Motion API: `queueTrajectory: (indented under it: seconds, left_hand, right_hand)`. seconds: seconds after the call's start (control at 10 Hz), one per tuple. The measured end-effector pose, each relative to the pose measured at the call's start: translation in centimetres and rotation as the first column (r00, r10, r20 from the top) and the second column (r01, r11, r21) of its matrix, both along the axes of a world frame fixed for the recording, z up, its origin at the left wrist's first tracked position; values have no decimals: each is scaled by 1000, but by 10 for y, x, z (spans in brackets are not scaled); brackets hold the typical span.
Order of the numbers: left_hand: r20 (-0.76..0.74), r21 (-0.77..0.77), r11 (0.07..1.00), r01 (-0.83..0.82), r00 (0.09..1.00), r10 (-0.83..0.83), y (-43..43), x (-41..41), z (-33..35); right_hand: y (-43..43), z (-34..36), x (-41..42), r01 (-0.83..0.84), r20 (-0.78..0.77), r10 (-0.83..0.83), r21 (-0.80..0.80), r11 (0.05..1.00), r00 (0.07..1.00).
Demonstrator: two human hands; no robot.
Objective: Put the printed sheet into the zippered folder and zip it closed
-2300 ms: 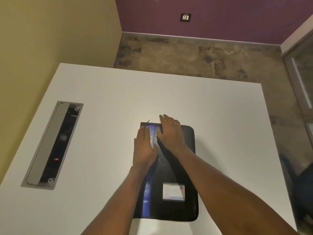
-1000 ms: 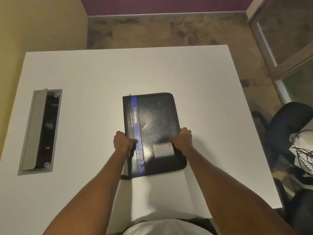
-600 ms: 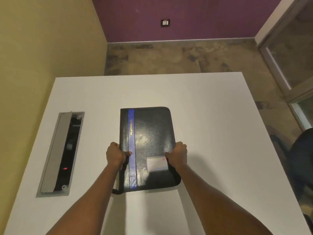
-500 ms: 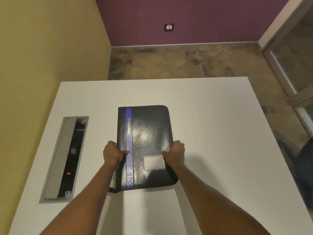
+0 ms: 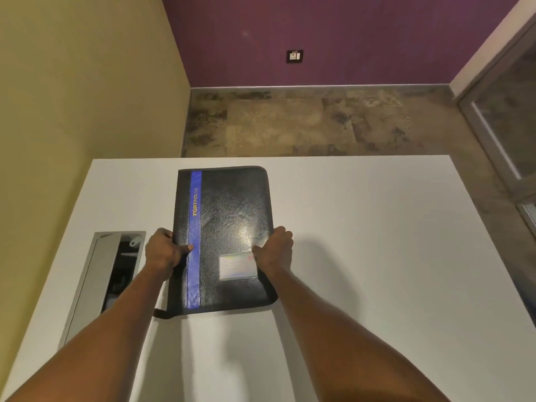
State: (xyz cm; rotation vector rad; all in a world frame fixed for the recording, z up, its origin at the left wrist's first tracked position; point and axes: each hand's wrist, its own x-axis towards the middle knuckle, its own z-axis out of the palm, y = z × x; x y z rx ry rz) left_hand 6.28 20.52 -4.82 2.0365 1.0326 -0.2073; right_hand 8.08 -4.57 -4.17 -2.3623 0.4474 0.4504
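Two hands grip the closed black folder (image 5: 229,227); left hand (image 5: 164,253), right hand (image 5: 274,250) clasp its sides

Left hand (image 5: 163,253) and right hand (image 5: 274,250) clamped, thumbs on top, forearms extended.

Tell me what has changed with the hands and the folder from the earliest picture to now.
Both hands went from lying flat on the folder's far end to gripping its side edges nearer the person: left hand on the blue-stripe side, right hand beside the card window. The folder now appears lifted off the table. It stays closed.
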Motion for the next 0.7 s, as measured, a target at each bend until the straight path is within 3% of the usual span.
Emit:
queueTrajectory:
  seconds: [0.2,0.5,0.7]
  left_hand:
    - [-39,82,995,65,997,-62,6,7,-18]
    - [-96,231,942,243,969,-226,-13,-8,-3]
    - [-189,263,864,429,901,-390,-45,-42,13]
  right_hand:
    - [10,-15,-1,28,-42,-29,-22,999,999]
    - [11,4,-15,-70,-69,64,-85,994,996]
    - [2,34,-46,-184,41,193,-166,969,980]
